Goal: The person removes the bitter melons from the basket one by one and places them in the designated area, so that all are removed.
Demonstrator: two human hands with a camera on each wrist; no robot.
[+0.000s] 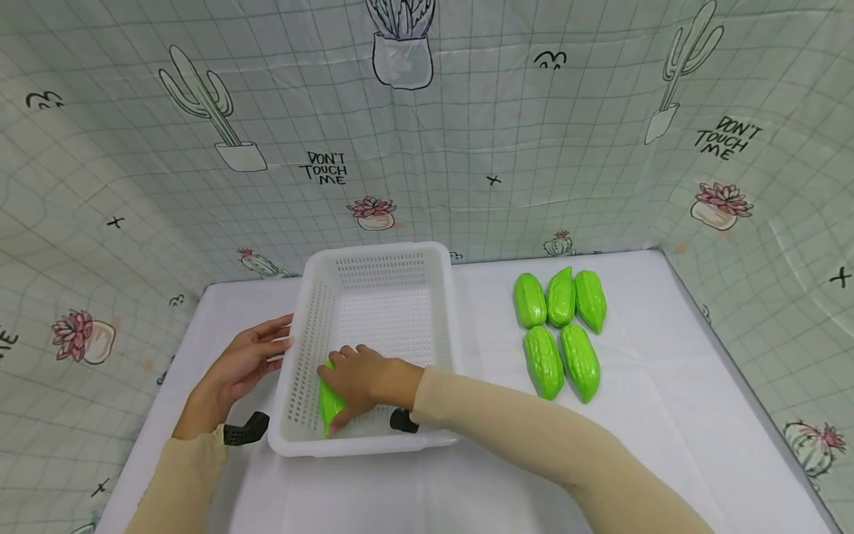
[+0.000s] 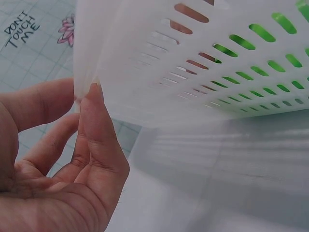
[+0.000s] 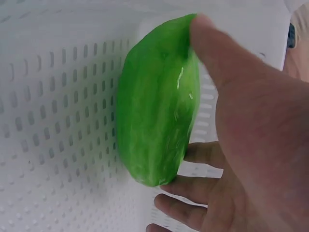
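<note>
A white perforated plastic basket (image 1: 380, 297) stands on the table. Inside, by its left wall near the front, lies a glossy green bitter melon (image 3: 154, 106). My right hand (image 1: 360, 378) reaches over and grips this melon, thumb at one end and fingers at the other. At the basket's left side, my left hand (image 1: 247, 360) pinches the rim between thumb and fingers, as the left wrist view (image 2: 67, 159) shows. Through the wall slots, green shows in that view. Several more bitter melons (image 1: 545, 363) lie grouped on the table right of the basket.
The table carries a white cloth (image 1: 667, 415). Behind and at both sides hangs a grid-patterned curtain (image 1: 467, 133) with cactus drawings. A black wrist device (image 1: 247, 430) sits at the left wrist, close to the basket's outer wall.
</note>
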